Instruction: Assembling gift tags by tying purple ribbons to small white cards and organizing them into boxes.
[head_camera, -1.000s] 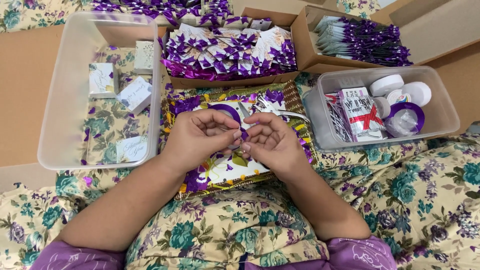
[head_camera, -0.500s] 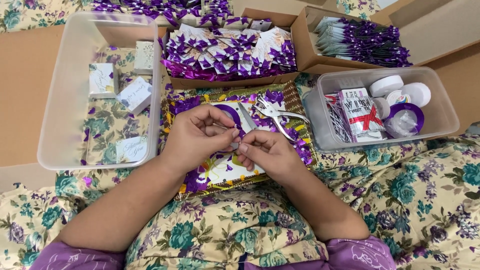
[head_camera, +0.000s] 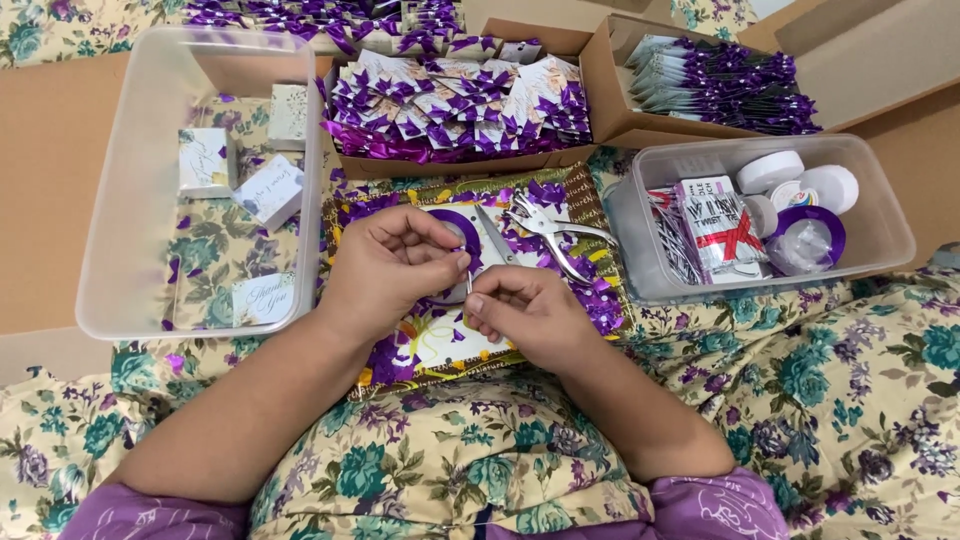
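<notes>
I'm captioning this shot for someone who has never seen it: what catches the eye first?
The two hands meet at centre, left hand and right hand pinching something thin between the fingertips above a purple-strewn tray. Behind them a cardboard box brims with purple bows. A clear tub on the left holds a few small cards; pliers lie just beyond the hands.

Tray (head_camera: 590, 215) sat dead centre, bin of small boxes (head_camera: 110, 180) to its left, tub of tape rolls (head_camera: 890, 215) right, cartons (head_camera: 600, 80) behind.
</notes>
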